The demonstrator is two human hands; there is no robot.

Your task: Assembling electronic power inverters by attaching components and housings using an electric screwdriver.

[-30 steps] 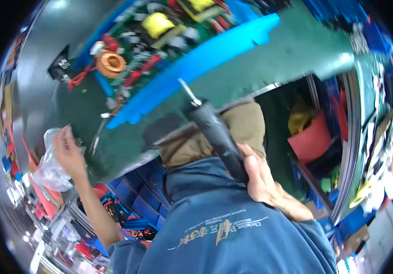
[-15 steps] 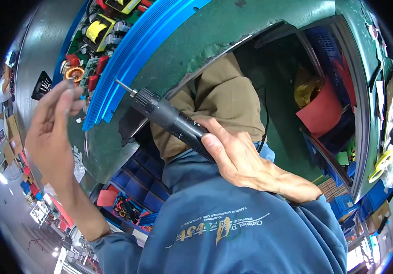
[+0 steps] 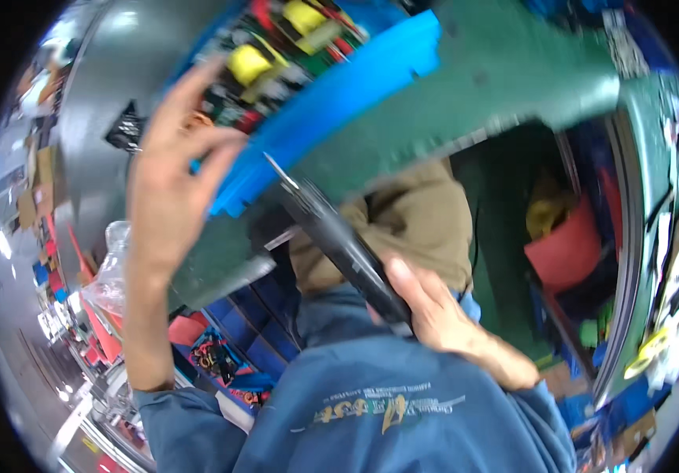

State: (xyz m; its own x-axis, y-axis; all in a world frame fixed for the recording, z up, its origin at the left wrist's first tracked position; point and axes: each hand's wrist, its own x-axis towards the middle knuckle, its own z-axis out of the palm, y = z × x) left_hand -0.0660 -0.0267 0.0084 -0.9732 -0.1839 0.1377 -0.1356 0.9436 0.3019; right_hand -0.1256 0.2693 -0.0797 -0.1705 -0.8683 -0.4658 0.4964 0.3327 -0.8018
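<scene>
A black electric screwdriver lies in my right hand, its thin bit pointing up and left. The bit's tip ends close to the near wall of a blue ribbed metal housing. Inside that housing sits a circuit board with yellow-wrapped transformers, a copper coil and red parts, all somewhat blurred. My left hand is at the housing's left end, thumb and fingers apart, with the fingertips over the board's edge. I see nothing held between them, though motion smears the fingers.
The green worktop has a worn front edge above my lap. A small black bag lies beyond my left hand. Blue crates with loose parts stand below at left. A red sheet shows in an opening at right.
The view has shifted, with the housing appearing further right. My left hand has moved from beside the housing to over its end, fingers spreading from a near pinch. The screwdriver stays in my right hand.
</scene>
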